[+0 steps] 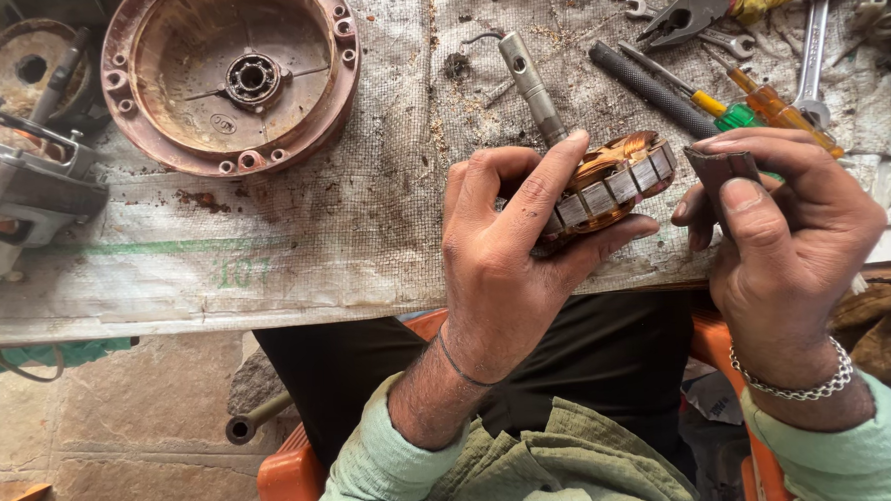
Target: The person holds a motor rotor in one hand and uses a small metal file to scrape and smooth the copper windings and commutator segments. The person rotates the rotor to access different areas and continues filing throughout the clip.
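Clearly the work in hand is cleaning the round motor stator with copper windings and grey steel segments [608, 185], held just above the near edge of the bench. The left hand [511, 258] is clamped around it, thumb under the rim and fingers curled over the top, tilting its segmented side toward the other hand. The right hand [775, 231] is pinched together on a small folded piece of dark brown abrasive paper [717, 168], held just beside the stator but not quite touching it.

As I judge it, the rubbing stroke is about to land: the next move calls for bringing the paper's folded edge flat onto the steel segments while the left hand keeps the stator from turning, with care to stay off the soft, glossy copper wire.

The bench is covered by a worn, woven white sacking cloth [365, 234], dusty and stained. On it lie a rusty reddish round metal motor housing with a central bearing [230, 78], a plain grey steel shaft [530, 81], a black knurled punch [649, 86], an orange-handled screwdriver [780, 111] and yellow-handled pliers [725, 3].
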Motion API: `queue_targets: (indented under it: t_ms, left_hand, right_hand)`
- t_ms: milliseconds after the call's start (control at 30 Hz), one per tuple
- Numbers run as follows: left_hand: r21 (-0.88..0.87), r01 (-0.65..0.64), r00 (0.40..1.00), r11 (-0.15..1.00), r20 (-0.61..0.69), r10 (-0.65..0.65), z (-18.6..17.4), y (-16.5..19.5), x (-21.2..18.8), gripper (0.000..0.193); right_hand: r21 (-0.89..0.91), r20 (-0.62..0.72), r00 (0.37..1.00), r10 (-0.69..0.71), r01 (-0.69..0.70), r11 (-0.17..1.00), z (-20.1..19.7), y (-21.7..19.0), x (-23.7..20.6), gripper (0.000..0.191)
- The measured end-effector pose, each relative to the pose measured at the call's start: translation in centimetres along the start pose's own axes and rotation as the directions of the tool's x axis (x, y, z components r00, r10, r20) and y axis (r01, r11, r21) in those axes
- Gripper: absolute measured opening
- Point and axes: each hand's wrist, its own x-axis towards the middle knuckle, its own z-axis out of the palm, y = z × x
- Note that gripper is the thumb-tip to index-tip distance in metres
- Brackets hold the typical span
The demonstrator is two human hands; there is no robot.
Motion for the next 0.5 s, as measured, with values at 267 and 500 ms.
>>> queue_targets:
  t_ms: [267,500]
  left_hand:
    - [0.012,-0.028,0.999,1.000,0.018,0.028,0.03,-0.19,-0.09,0.071]
    - [0.030,-0.077,0.996,0.997,0.057,0.076,0.09,0.08,-0.01,0.068]
  right_hand:
    - [-0.005,0.005,1.000,-0.025,0.025,1.000,0.05,0.05,-0.05,0.018]
    - [-0.273,-0.008,0.987,-0.160,0.152,0.950,0.62,-0.32,0.12,0.014]
